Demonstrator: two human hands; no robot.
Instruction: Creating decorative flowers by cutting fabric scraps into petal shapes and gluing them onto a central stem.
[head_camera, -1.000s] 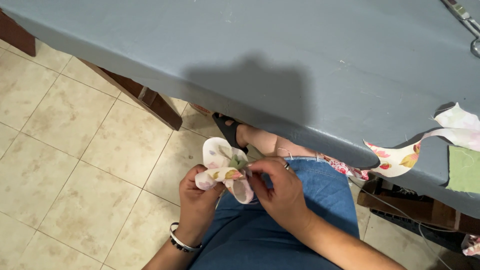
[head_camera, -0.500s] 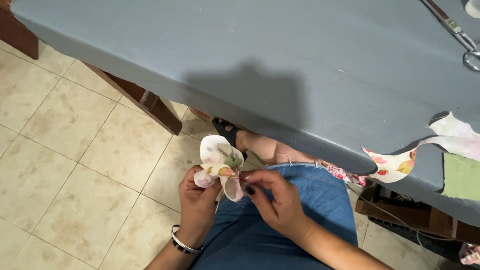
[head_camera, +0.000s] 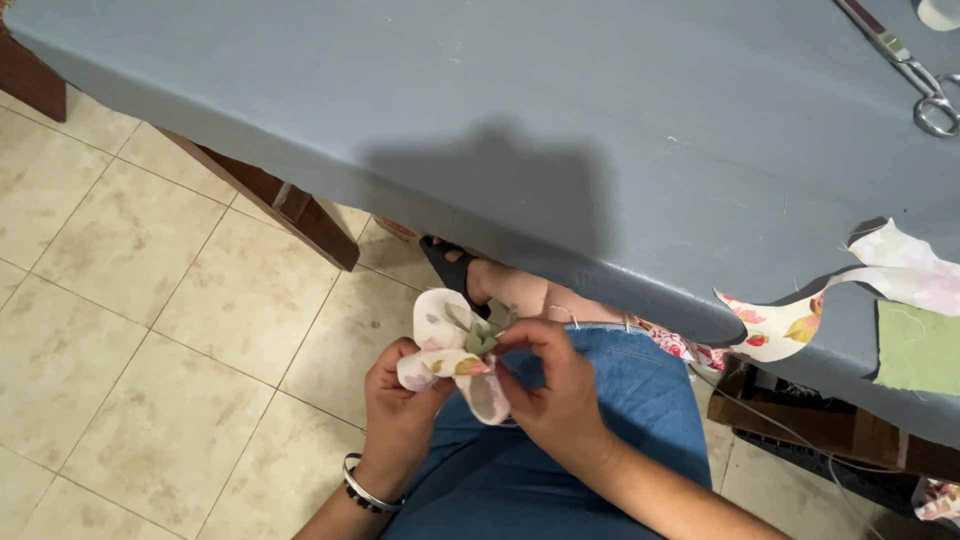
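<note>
Two hands meet over the person's lap, just below the near edge of the table (head_camera: 520, 130), and both work on one small fabric flower (head_camera: 452, 350). That flower is made of pale, floral-printed cloth petals with a bit of green at its middle, and it sits in the air above the blue denim skirt (head_camera: 600, 420), clear of the table. From below and to the left, the left hand (head_camera: 400, 405) grips the flower's base, its fingers curled and pressed against the lower petals. A beaded bracelet (head_camera: 365, 490) circles that wrist. From the right, the right hand (head_camera: 555, 385) comes in with its thumb and fingertips pinched together at the green middle of the flower; what exactly lies between them is too small to tell.

On the table's far right corner lie scissors (head_camera: 915, 80). A curling strip of floral cloth (head_camera: 800, 320) hangs over the table's near edge at the right, just beside a green cloth square (head_camera: 920, 350). Under the table, a foot in a dark sandal (head_camera: 455, 270) rests on the beige tiled floor (head_camera: 130, 300).
</note>
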